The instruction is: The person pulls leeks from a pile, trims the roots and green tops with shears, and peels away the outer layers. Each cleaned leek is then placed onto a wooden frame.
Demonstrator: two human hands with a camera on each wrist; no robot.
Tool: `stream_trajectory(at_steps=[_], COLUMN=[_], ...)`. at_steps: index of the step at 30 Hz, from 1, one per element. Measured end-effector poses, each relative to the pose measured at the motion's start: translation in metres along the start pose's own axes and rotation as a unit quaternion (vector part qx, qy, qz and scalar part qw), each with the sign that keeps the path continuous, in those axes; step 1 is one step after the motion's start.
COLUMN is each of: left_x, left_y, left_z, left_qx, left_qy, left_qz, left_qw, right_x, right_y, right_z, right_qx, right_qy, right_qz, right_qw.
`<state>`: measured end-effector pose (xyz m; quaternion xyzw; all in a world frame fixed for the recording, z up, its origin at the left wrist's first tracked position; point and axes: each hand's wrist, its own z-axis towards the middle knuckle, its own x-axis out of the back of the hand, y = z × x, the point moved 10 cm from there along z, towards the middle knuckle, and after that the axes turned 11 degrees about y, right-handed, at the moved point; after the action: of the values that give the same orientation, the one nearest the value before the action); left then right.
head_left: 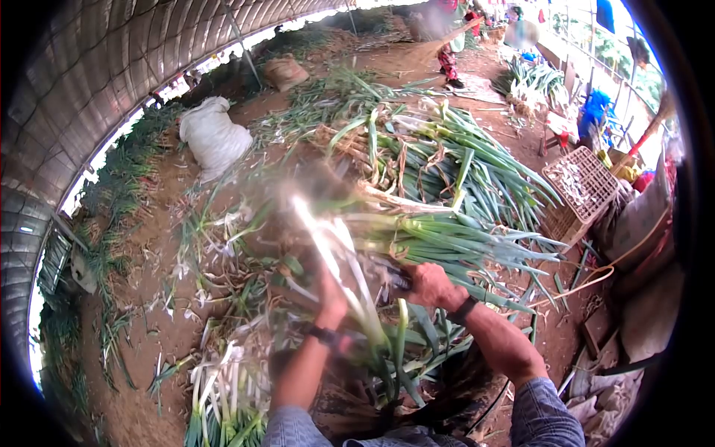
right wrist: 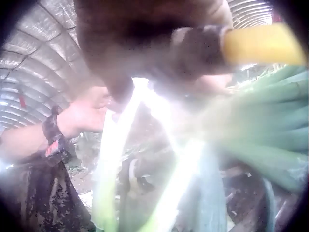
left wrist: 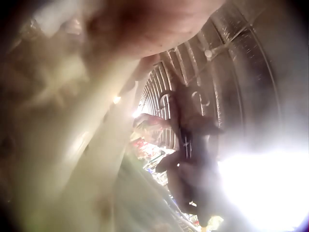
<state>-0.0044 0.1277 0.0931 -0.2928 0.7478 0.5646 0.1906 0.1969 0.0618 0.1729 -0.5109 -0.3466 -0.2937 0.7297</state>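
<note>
Evidently, the left hand (head_left: pixel 330 299) gripped onion stalks (head_left: pixel 366 313), which slanted between both hands, white ends pointing forward. Beside them, the right hand (head_left: pixel 432 286) had its fingers curled round a dark tool (head_left: pixel 400 280).

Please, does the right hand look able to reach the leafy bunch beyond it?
Probably yes: the right hand is close to the leafy bunch, nothing visible between, though it grips a dark object.
</note>
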Motion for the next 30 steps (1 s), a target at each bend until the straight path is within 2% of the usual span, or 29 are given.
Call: stream_trajectory(at_steps=[2, 4, 6, 7, 10, 11, 12, 14, 17, 20, 22, 24, 26, 27, 28, 30], left_x=[0.001, 0.002, 0.004, -0.004, 0.000, -0.013, -0.011, -0.020, -0.025, -0.039, -0.043, -0.035, -0.031, -0.018, -0.009, 0.023], left_y=[-0.003, 0.002, 0.003, 0.003, -0.004, -0.002, -0.005, 0.003, -0.001, -0.001, -0.002, 0.007, 0.017, 0.030, 0.041, 0.091], left_z=[-0.003, -0.005, -0.003, -0.005, -0.002, -0.008, -0.010, -0.014, -0.023, -0.039, -0.041, -0.034, -0.028, -0.016, -0.010, 0.014], left_qx=[0.039, 0.029, 0.047, 0.044, 0.063, 0.061, 0.095, 0.050, 0.071, 0.088, 0.096, 0.071, 0.047, 0.001, 0.021, -0.115], left_qy=[-0.009, -0.004, -0.026, -0.070, -0.046, -0.132, -0.116, -0.178, -0.207, -0.223, -0.223, -0.157, -0.094, -0.055, -0.006, 0.097], left_qz=[-0.002, 0.033, 0.032, 0.032, 0.047, 0.038, 0.013, 0.046, 0.046, 0.044, 0.018, 0.020, 0.023, 0.048, -0.015, -0.038], left_qw=[0.999, 0.999, 0.998, 0.996, 0.996, 0.989, 0.989, 0.982, 0.975, 0.970, 0.970, 0.985, 0.994, 0.997, 1.000, 0.988], right_x=[-0.003, -0.004, 0.007, 0.014, 0.033, 0.033, 0.020, 0.025, 0.027, 0.042, 0.047, 0.051, 0.045, 0.042, 0.032, 0.010], right_y=[0.004, 0.009, 0.007, 0.005, -0.009, -0.013, -0.007, -0.015, 0.000, -0.010, -0.018, -0.020, -0.022, -0.021, -0.018, -0.006], right_z=[-0.005, -0.009, -0.011, -0.011, -0.010, -0.011, -0.012, -0.017, -0.018, -0.019, -0.022, -0.025, -0.028, -0.032, -0.037, -0.049], right_qx=[0.005, -0.008, -0.002, 0.002, 0.010, 0.038, 0.038, 0.074, -0.009, 0.012, 0.057, 0.067, 0.083, 0.088, 0.101, 0.121], right_qy=[-0.028, -0.024, 0.024, 0.048, 0.078, 0.087, 0.033, 0.083, 0.077, 0.105, 0.143, 0.161, 0.109, 0.082, 0.060, 0.016], right_qz=[-0.011, -0.022, -0.008, -0.001, 0.054, 0.056, 0.027, 0.052, 0.010, 0.011, 0.039, 0.041, 0.040, 0.040, 0.032, 0.011], right_qw=[1.000, 0.999, 1.000, 0.999, 0.995, 0.994, 0.998, 0.992, 0.997, 0.994, 0.987, 0.984, 0.990, 0.992, 0.993, 0.992])
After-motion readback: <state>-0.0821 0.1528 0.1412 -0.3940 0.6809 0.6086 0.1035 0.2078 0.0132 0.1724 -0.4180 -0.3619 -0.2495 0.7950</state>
